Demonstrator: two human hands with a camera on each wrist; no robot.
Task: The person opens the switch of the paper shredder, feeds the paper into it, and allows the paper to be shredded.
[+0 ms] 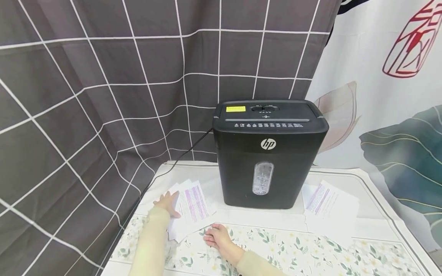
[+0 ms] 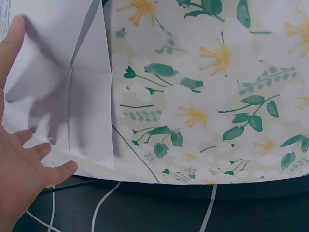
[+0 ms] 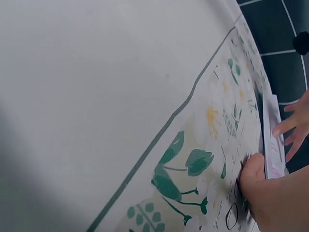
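Note:
A small stack of printed paper sheets (image 1: 196,203), with purple-marked lines of text, lies fanned out on the left part of the table. My left hand (image 1: 167,203) is at the stack's left edge, its fingers spread. In the left wrist view the thumb and fingers of the left hand (image 2: 21,169) reach over and beside the creased white top of the sheets (image 2: 89,106). My right hand (image 1: 219,238) rests at the table near the stack's lower right corner, fingers loosely bent and nothing in them. Behind both hands stands a black HP paper shredder (image 1: 238,168).
The shredder's window (image 1: 263,178) shows shreds inside. More printed sheets (image 1: 333,211) lie to its right. A black cord (image 1: 179,157) runs from the shredder down the table's left side. A flowered cloth (image 1: 269,245) covers the front; a dark checked curtain (image 1: 138,76) hangs behind.

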